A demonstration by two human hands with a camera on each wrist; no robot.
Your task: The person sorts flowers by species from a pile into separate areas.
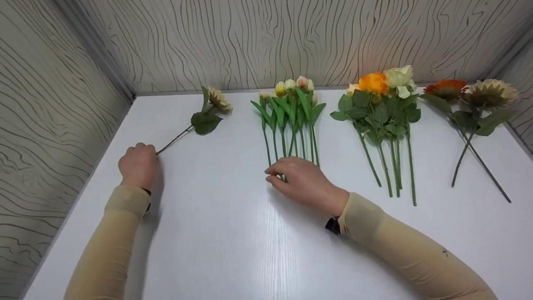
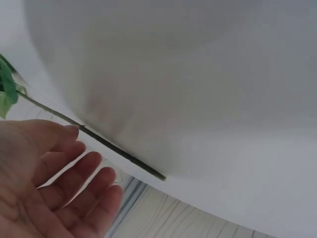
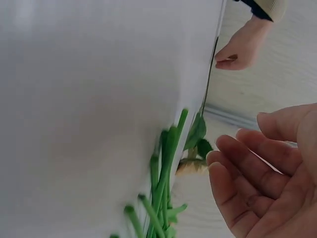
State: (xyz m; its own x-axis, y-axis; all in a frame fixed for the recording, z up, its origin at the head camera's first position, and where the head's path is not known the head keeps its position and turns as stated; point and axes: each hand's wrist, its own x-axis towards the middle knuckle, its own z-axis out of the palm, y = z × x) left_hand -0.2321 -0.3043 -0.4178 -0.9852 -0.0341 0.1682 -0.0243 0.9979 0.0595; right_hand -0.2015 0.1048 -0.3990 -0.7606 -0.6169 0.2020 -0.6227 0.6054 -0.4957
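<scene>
A single cream sunflower [image 1: 219, 100] with dark green leaves lies at the table's left, its stem slanting toward me. My left hand [image 1: 139, 166] is at the lower stem. In the left wrist view the thumb tip meets the stem [image 2: 114, 147], while the other fingers are loosely bent and spread below it. A bunch of tulips [image 1: 291, 108], yellow, white and pink, lies mid-table, stems toward me. Over their lower ends hovers my right hand [image 1: 306, 181]; in the right wrist view its fingers are relaxed, apart from the green stems [image 3: 166, 163], with nothing held.
Right of the tulips lies a bunch of orange and cream flowers [image 1: 381, 96] with leafy stems. Farther right, an orange flower [image 1: 445, 88] and a cream sunflower [image 1: 491, 93] have crossed stems. Patterned panels [image 1: 250, 41] border the white table [image 1: 216, 233] behind and at the sides.
</scene>
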